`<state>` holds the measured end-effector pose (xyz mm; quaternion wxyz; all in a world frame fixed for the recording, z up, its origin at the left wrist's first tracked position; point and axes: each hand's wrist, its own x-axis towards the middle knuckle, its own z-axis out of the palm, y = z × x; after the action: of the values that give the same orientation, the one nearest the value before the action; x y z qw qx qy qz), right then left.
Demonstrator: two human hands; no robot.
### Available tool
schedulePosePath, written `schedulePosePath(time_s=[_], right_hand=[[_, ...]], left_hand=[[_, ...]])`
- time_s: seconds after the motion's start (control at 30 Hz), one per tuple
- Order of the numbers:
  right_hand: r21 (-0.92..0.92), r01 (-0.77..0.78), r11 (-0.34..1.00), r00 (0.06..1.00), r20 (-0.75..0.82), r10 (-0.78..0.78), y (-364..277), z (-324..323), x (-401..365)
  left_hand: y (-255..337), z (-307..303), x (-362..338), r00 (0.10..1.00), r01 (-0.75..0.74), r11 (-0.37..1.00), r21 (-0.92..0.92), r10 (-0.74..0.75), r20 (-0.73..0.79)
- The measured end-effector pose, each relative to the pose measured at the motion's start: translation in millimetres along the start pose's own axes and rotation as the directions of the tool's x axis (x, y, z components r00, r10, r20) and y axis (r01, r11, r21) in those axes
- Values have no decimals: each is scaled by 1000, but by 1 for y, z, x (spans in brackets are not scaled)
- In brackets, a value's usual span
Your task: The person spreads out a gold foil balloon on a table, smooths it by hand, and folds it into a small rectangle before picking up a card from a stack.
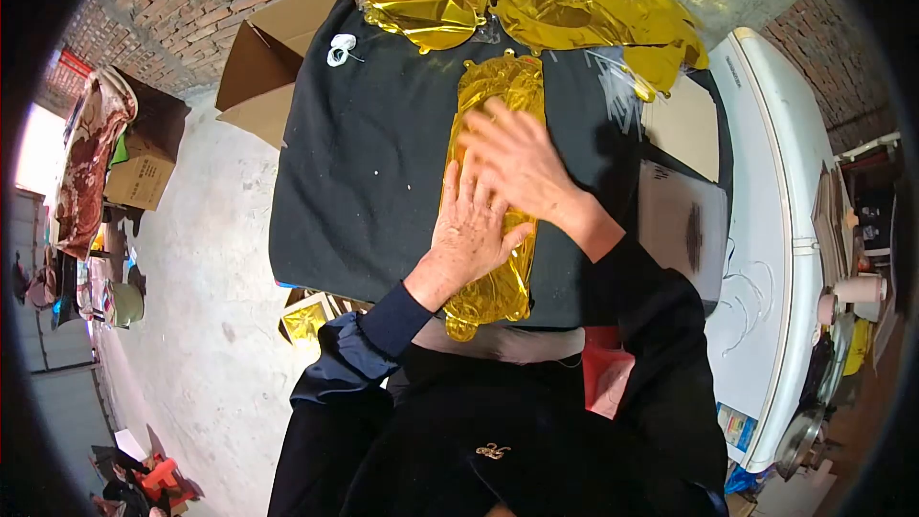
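Observation:
A long, flat gold foil balloon [490,299] with small tabs at both ends lies lengthwise on the black cloth [364,182]. My left hand [466,235] rests palm down on its middle, fingers stretched out and thumb apart. My right hand [525,165], slightly blurred by motion, is spread over the upper part of the foil, overlapping the left fingertips. Whether the right palm touches the foil is hard to tell. More gold foil pieces [431,5] are heaped at the far edge of the cloth.
A small bundle of white string [340,50] lies at the far left. Thin clear strips [620,96] and a translucent plastic box [682,225] are on the right, beside a white appliance [780,163]. An open cardboard box [251,72] stands behind the table's left side.

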<state>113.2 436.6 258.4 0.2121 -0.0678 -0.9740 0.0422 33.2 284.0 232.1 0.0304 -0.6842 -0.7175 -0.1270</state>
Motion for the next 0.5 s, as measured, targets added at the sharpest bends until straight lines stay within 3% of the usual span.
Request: schedulePosePath(time_s=[0.03,0.1,0.13,0.2,0.33,0.43,0.5], right_hand=[[45,35,998,986,159,-41,-3,8,1],[190,-15,982,947,318,-47,2,15,7],[208,-31,978,945,324,-39,8,15,11],[251,-68,966,940,340,-22,26,15,18],[101,-22,995,932,361,-16,56,18,25],[-209,99,973,960,277,-38,76,25,37],[-402,87,911,975,223,5,95,27,52]], left_hand=[[0,3,-2,1000,11,1000,7,-11,-14],[1,6,-3,999,35,999,21,-35,-41],[-1,6,-1,999,30,996,-78,-29,19],[0,2,0,1000,27,997,-74,-28,-8],[1,-1,1,998,29,995,-96,-34,-51],[1,-4,1,999,42,995,-90,-45,-28],[1,-7,1,999,45,995,-88,-46,-9]])
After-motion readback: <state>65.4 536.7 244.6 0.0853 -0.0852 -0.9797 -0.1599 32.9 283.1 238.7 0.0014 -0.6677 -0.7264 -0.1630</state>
